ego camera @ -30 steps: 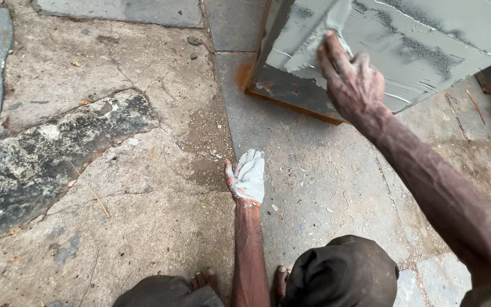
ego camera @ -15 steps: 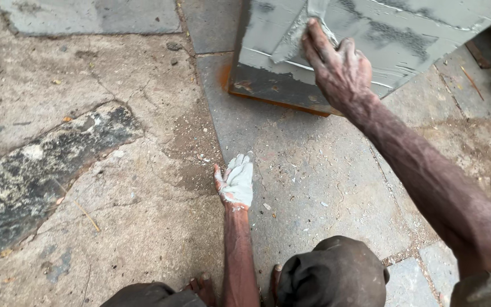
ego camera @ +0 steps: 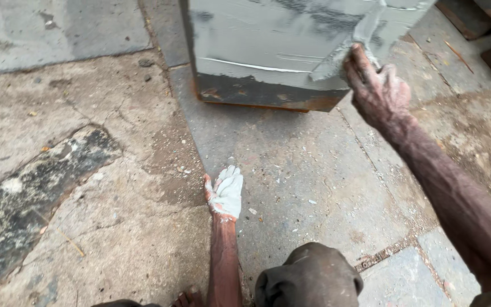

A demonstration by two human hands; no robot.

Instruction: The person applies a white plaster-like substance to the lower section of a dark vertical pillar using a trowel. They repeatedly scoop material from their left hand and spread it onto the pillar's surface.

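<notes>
Outdoor work yard: cracked stone paving (ego camera: 115,227), rusty putty-coated metal box (ego camera: 268,51).

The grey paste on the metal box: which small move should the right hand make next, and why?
Probably a short wipe down toward the lower edge. The right hand presses grey paste onto the side of the metal box, yet a dark, rusty strip along the bottom is bare. The left hand, white with paste, rests flat on the stone floor.

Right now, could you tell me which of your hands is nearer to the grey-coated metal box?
Right. The right hand presses on the grey-coated metal box; the left hand, coated in white paste, rests on the stone floor below it.
</notes>
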